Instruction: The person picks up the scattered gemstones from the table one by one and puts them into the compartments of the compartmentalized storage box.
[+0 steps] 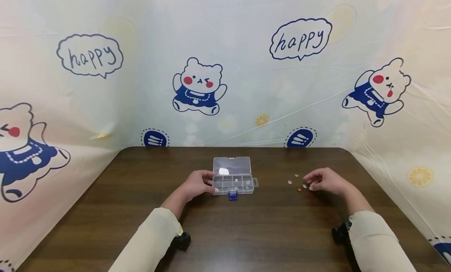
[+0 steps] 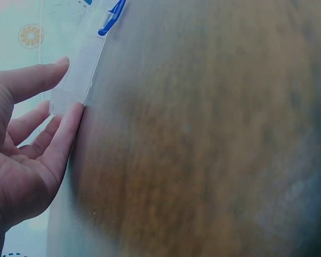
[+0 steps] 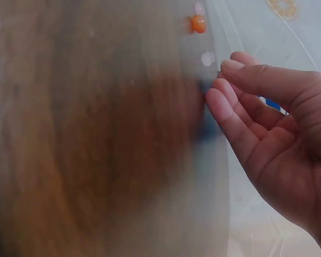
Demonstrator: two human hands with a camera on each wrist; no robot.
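Cartoon-printed cloth (image 1: 246, 78) hung around a dark wood-grain table (image 1: 267, 233) marks this as a screened-off booth.

Wood-grain table (image 1: 260, 229) – behind it, pale bear-patterned cloth (image 1: 246, 84)

We see a long cream left sleeve (image 1: 148, 238) and a right sleeve (image 1: 380, 238) that matches. The cloth is plain and a bit wrinkly. Next to the left cuff we spot a chunky black gadget (image 1: 183, 241), with a tiny yellow bit (image 1: 181, 230) peeking out. The right cuff has a black gadget too (image 1: 340, 233). Our left hand (image 1: 198, 184) and right hand (image 1: 327, 181) are bare.
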